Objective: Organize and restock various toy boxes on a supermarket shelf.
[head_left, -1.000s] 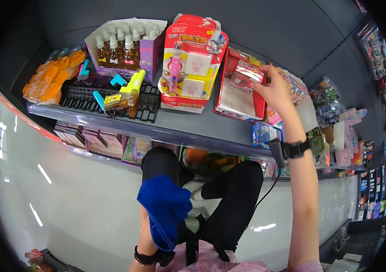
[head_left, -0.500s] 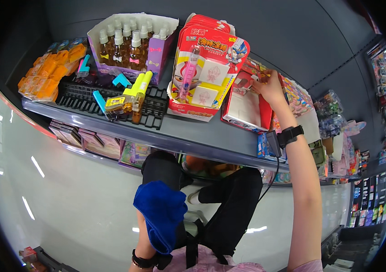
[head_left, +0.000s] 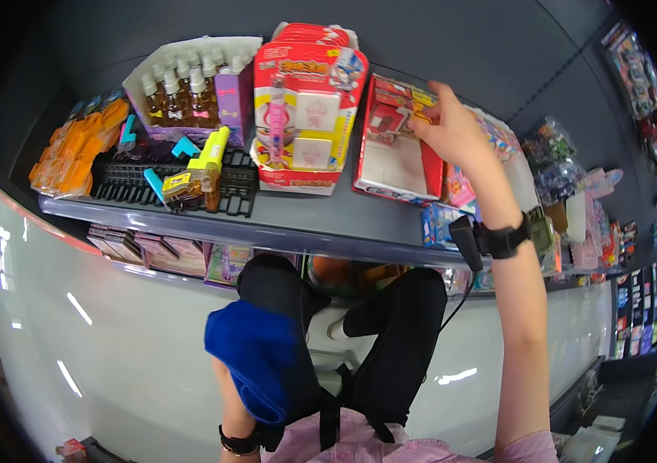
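Note:
My right hand (head_left: 456,131) reaches over the back right part of an open red box (head_left: 402,166) with a white inside, on the grey shelf. Its fingers are bent, thumb and forefinger close around a small yellow piece that I cannot make out. Low on the left, a blue cloth (head_left: 255,351) drapes over my left hand (head_left: 230,397), which lies by my knee. The cloth hides the fingers, which seem to grip it. Left of the open box stands a red display box (head_left: 298,187) with carded pink pens.
Further left are a purple-sided carton (head_left: 233,100) of spray bottles, a black rack (head_left: 120,181) with yellow and blue-capped bottles, and orange packs (head_left: 74,154). Blue small boxes (head_left: 440,224) sit by the shelf's front edge (head_left: 267,230). Bagged toys (head_left: 556,154) stand at the right.
The shelf goods have shifted left in the picture as my view turned. My right hand has moved slightly up, with the small yellow piece now by its fingertips. The left hand stays with the cloth.

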`<state>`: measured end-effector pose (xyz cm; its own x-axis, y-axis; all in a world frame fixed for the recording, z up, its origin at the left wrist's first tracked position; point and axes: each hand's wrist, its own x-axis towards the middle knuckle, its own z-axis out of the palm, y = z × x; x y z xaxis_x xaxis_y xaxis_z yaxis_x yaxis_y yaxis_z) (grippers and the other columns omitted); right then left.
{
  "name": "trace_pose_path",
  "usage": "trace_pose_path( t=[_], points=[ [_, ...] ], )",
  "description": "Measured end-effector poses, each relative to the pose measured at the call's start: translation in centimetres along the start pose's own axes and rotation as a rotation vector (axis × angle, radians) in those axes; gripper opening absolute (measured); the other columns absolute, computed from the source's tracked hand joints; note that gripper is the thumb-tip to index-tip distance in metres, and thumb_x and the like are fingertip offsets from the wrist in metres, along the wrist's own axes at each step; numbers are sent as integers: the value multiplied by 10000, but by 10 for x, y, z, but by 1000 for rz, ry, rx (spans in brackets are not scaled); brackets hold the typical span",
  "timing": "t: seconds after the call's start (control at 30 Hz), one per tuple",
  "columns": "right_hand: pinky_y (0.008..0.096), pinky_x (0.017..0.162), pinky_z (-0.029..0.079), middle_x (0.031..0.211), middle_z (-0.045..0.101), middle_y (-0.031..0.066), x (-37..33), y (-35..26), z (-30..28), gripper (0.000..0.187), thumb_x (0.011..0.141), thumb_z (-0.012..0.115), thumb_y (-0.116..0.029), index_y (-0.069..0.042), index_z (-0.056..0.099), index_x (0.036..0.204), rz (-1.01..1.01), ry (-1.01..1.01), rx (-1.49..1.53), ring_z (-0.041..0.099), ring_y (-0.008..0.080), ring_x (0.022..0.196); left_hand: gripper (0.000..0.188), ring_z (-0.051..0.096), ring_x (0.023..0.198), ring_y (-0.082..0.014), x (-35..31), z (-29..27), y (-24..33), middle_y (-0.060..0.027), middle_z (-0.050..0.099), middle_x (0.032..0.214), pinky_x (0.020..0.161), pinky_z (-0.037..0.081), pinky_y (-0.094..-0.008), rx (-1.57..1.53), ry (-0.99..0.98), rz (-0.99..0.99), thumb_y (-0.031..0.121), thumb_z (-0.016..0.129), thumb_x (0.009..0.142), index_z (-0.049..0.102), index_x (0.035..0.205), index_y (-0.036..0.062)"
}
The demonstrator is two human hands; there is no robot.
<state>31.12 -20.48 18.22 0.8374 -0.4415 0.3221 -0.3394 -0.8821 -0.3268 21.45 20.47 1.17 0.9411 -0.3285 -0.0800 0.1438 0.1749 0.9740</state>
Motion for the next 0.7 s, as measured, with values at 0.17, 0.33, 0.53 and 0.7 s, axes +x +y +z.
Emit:
trace_pose_path(
  t=[0.17,0.33,0.53,0.7],
  points=[
    [421,853,514,1083,673,231,-80,-23,-68,592,839,691,-200,-24,471,1360,-15,-64,135,652,387,1031,300,623,903,-211,11,9,27,-96,658,1020,812,496,-320,130,18,18,217,551,981,540,1187,-1],
    [431,897,482,1141,638,232,-138,22,-79,520,840,697,-208,-1,537,1290,-139,117,-83,609,395,1066,219,594,823,-346,7,34,54,-137,610,895,728,458,-398,306,231,19,80,688,743,628,948,29],
    [480,1006,401,1244,581,211,-180,93,-47,637,773,773,-252,-24,520,1311,43,91,-223,539,392,1172,164,571,826,-372,3,38,53,-147,596,875,719,439,-443,93,234,-81,58,649,738,627,898,31],
    [533,1111,280,1219,607,189,-189,108,-22,645,781,755,-216,-27,490,1339,-59,217,-373,509,360,1237,334,647,750,-219,-6,28,12,-155,667,978,694,545,-326,188,190,129,281,491,1021,522,1163,-19]
  ],
)
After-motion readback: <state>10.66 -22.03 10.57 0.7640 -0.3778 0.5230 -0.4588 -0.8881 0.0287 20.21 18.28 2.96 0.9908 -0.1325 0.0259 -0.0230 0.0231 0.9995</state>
